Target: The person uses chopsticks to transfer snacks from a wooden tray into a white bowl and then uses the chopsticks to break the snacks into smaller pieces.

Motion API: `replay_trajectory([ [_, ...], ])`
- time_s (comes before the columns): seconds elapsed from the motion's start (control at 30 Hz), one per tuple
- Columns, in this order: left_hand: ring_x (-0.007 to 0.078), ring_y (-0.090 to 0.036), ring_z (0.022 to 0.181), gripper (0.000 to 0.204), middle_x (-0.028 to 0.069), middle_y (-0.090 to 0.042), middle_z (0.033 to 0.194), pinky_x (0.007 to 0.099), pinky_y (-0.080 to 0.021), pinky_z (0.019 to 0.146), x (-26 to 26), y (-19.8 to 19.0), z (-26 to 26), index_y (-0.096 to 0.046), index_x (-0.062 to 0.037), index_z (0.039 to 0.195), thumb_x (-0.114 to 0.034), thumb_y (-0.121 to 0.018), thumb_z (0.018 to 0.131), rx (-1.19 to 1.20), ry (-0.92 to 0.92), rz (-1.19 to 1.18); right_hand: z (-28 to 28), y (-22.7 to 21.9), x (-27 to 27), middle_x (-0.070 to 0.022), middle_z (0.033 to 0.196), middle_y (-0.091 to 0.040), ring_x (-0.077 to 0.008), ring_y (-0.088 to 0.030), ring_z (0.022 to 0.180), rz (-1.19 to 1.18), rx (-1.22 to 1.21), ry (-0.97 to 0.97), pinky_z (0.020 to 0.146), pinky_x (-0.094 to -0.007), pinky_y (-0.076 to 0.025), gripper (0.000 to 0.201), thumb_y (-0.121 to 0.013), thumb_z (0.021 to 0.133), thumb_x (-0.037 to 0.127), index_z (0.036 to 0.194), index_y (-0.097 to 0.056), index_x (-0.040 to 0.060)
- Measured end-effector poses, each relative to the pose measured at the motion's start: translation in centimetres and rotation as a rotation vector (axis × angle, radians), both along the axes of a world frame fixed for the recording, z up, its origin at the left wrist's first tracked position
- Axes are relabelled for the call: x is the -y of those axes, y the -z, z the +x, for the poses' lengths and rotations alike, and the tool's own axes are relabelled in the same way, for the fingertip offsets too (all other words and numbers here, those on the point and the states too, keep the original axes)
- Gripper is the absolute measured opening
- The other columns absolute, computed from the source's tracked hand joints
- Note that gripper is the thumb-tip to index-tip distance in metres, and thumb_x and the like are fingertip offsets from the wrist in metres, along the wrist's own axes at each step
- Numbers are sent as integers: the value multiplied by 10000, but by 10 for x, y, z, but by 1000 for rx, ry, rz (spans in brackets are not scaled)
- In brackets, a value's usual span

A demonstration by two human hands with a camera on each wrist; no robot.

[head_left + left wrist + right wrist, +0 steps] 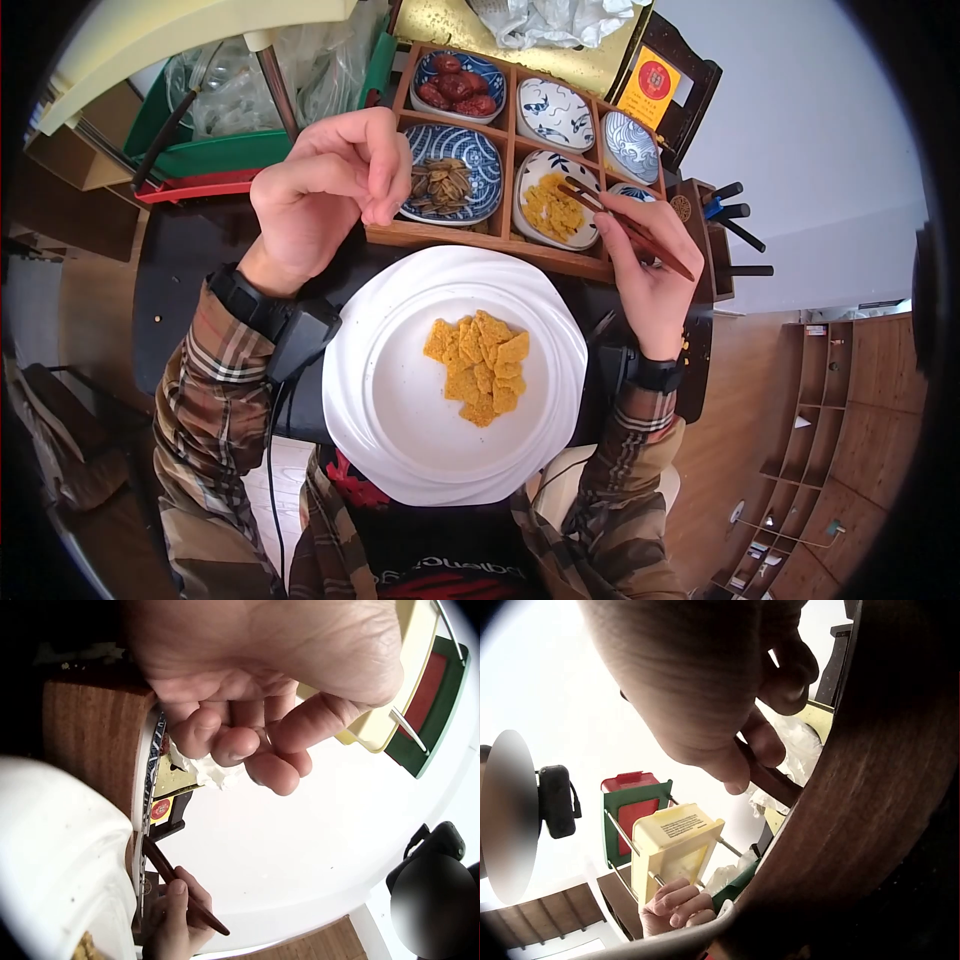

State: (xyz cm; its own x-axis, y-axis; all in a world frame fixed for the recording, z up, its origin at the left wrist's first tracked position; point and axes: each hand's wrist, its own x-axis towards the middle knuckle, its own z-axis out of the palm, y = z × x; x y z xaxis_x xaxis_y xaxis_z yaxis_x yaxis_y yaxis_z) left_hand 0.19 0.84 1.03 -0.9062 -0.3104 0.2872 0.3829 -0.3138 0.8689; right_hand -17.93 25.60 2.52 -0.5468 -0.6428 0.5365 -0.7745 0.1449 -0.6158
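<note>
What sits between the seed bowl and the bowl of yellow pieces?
A wooden divider; the head view shows it between the seed bowl and the yellow-piece bowl.

Bright, fairly even light is falling across the head view, glaring softly off the white plate (pixel 410 420) and gleaming on the gold surface (pixel 440 28) beyond it. Fisheye distortion is bending the shelving (pixel 800 440) right of the plate. Both wrist views are overexposing their backgrounds; the right one is leaving the right hand (pixel 690 682) in brownish shadow.
</note>
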Motion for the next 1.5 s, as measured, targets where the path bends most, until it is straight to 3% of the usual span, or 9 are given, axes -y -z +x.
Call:
replay_trajectory([
  [0.47, 144, -429, 582, 72, 67, -512, 622, 263, -343, 552, 1, 1, 0, -461, -79, 698, -140, -494, 715, -7, 13, -12, -1, 0, -1, -37, 897, -677, -81, -615, 759, -13, 121, 19, 648, -194, -464, 178, -763, 881, 57, 1054, -742, 18],
  [1.5, 139, -433, 580, 61, 62, -517, 619, 257, -349, 559, 1, 1, -1, -462, -80, 694, -136, -482, 709, -16, 1, -33, 0, -1, -4, -84, 884, -699, -155, -640, 768, 26, 71, -15, 716, -260, -495, 138, -742, 881, 56, 1014, -731, 21],
])
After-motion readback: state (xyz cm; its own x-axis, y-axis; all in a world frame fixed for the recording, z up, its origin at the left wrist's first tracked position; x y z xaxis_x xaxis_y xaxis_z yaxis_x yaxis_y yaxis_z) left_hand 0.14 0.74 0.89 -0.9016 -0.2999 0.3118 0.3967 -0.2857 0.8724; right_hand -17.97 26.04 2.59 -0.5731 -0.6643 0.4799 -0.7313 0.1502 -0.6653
